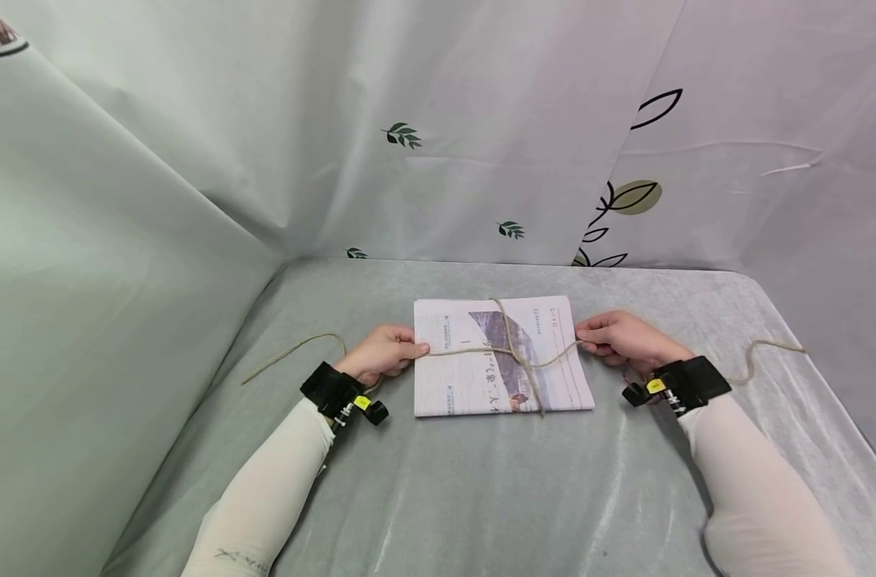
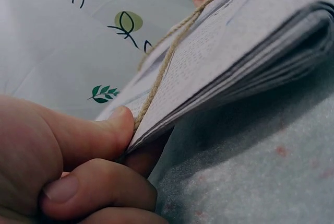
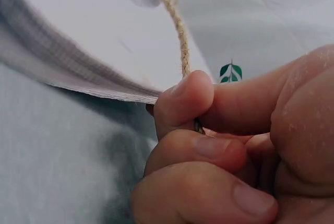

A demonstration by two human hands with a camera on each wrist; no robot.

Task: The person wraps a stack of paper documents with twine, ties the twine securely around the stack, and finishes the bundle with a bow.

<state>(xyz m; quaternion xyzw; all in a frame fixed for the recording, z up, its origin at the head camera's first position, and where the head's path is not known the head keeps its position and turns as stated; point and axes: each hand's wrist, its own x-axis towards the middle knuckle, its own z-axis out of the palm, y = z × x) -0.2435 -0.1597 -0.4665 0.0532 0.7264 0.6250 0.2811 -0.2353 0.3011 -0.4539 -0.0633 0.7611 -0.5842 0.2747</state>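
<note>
A folded stack of newspapers lies flat on the table, with thin jute twine crossed over its top right of the middle. At the stack's left edge, my left hand pinches the twine against the paper. In the left wrist view the thumb lies over the twine, and a finger reaches under the papers' edge. My right hand pinches the other side of the twine beside the right edge. The right wrist view shows this twine running from the paper into the thumb and fingers.
Loose twine ends trail on the grey-covered table, one left of my left hand and one past my right wrist. A pale curtain with leaf prints hangs behind the table. Plain cloth rises along the left side.
</note>
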